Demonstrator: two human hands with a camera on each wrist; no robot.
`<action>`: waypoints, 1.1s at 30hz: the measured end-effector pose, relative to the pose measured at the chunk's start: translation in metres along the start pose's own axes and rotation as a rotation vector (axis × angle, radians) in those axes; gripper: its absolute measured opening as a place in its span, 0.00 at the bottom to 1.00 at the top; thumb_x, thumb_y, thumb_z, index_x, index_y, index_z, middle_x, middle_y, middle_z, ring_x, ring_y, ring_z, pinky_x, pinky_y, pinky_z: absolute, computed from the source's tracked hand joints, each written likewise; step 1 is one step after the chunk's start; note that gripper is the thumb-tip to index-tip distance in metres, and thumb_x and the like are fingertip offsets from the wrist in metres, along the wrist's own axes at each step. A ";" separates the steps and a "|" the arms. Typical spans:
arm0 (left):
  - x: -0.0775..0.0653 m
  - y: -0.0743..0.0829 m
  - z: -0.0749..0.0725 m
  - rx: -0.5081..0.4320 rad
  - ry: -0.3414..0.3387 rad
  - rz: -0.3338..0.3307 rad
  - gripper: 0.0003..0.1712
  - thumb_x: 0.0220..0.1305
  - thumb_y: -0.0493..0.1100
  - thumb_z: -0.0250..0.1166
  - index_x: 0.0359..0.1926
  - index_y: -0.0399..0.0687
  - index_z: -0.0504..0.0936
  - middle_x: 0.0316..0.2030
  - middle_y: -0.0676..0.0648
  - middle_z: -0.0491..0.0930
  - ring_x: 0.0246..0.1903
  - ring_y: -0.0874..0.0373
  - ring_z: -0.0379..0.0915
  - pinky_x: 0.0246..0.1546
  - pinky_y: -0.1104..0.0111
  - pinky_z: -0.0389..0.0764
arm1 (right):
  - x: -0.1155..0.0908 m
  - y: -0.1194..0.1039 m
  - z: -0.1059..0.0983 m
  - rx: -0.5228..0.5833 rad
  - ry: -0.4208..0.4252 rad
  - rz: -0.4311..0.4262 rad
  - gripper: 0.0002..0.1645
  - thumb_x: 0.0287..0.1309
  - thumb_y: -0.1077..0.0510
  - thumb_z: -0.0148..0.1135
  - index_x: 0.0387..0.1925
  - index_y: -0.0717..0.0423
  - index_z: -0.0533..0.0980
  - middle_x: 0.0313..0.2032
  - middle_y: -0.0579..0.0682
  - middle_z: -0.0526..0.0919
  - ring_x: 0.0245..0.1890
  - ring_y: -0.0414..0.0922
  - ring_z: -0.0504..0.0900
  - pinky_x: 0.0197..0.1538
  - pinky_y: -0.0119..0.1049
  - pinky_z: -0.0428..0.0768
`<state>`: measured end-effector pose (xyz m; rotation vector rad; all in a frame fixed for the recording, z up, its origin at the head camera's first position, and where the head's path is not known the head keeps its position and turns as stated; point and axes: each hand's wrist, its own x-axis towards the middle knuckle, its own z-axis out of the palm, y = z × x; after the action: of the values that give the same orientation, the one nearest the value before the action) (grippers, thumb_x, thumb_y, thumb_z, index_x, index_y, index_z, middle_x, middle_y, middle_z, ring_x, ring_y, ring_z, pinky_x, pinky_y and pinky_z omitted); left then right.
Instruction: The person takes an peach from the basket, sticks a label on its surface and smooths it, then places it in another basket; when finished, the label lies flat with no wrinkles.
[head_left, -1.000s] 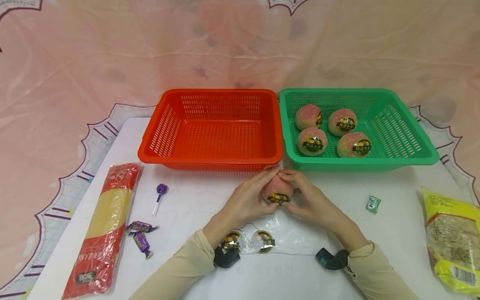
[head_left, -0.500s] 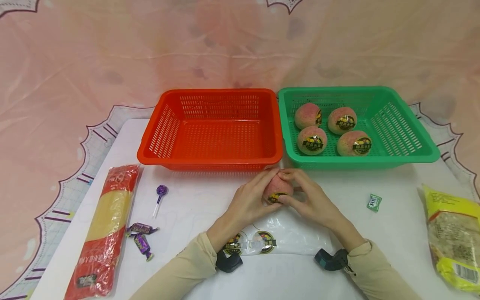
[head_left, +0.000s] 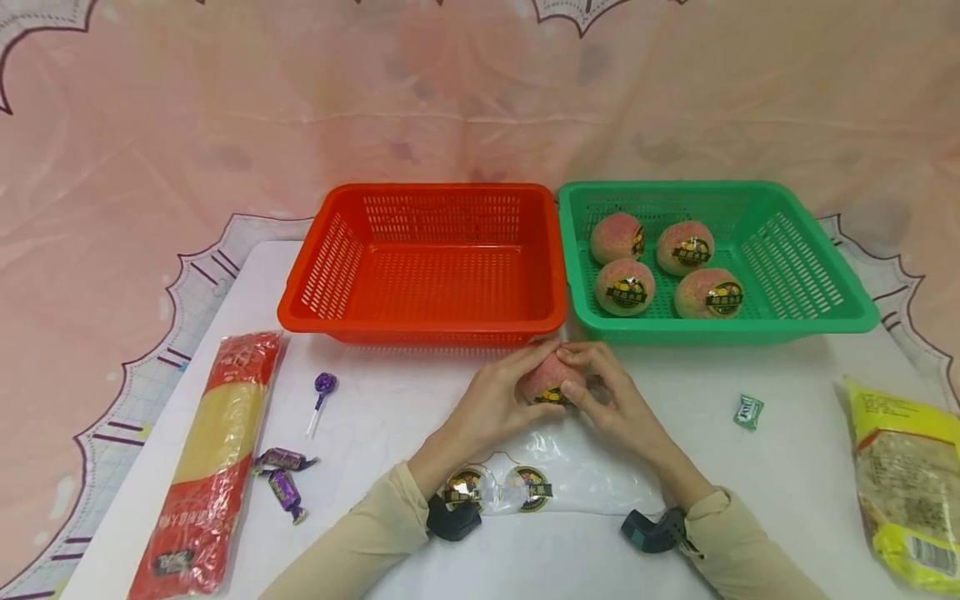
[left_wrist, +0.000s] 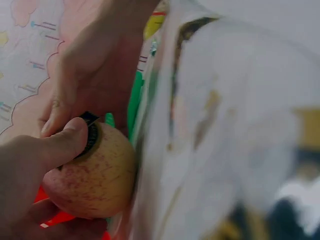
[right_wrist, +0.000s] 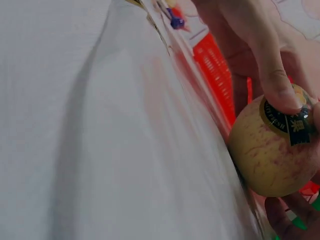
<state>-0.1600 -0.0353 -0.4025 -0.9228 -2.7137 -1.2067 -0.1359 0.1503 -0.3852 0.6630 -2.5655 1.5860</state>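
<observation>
A pink and yellow peach (head_left: 551, 375) stands on the table just in front of the two baskets. My left hand (head_left: 487, 404) grips it from the left, my right hand (head_left: 622, 408) from the right. On the peach's near side is a round black and gold sticker (head_left: 552, 397). In the left wrist view, the left thumb lies on the edge of that sticker (left_wrist: 92, 137). The right fingers show only in part in the right wrist view, beneath the peach (right_wrist: 265, 160). Under my wrists lies a clear plastic sheet (head_left: 585, 483) bearing two similar stickers (head_left: 532, 487).
A red basket (head_left: 420, 323) and a green basket (head_left: 757, 327) with several stickered peaches (head_left: 626, 287) stand behind. To the left are a noodle packet (head_left: 210, 458), a lollipop (head_left: 324, 385) and purple candies (head_left: 283, 487). A green candy (head_left: 747, 412) and a yellow bag (head_left: 907, 483) lie right.
The right thumb has shifted up along the sticker on the peach, and the right wrist has come slightly inward. Both hands still hold the peach in the same spot.
</observation>
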 end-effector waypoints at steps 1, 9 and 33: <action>0.000 0.000 -0.001 -0.017 -0.008 -0.004 0.47 0.42 0.57 0.69 0.63 0.74 0.53 0.60 0.62 0.64 0.54 0.65 0.67 0.54 0.65 0.70 | 0.000 0.000 0.000 0.001 0.003 -0.001 0.17 0.53 0.68 0.56 0.47 0.60 0.70 0.53 0.56 0.68 0.55 0.43 0.67 0.49 0.30 0.73; 0.001 -0.002 -0.006 -0.071 -0.005 0.012 0.33 0.52 0.57 0.62 0.61 0.66 0.63 0.57 0.58 0.69 0.52 0.63 0.69 0.48 0.65 0.74 | 0.000 0.000 0.000 0.014 0.001 -0.037 0.16 0.54 0.69 0.54 0.46 0.63 0.70 0.52 0.57 0.68 0.54 0.43 0.67 0.50 0.30 0.74; 0.003 -0.001 -0.005 -0.132 -0.013 -0.054 0.29 0.51 0.58 0.62 0.56 0.66 0.68 0.53 0.58 0.72 0.46 0.65 0.69 0.41 0.69 0.74 | -0.007 0.021 0.002 0.138 0.047 0.062 0.19 0.59 0.61 0.51 0.53 0.53 0.66 0.54 0.49 0.69 0.56 0.40 0.68 0.52 0.28 0.73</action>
<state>-0.1643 -0.0373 -0.3989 -0.8780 -2.7133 -1.4104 -0.1378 0.1586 -0.4059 0.5539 -2.4839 1.7879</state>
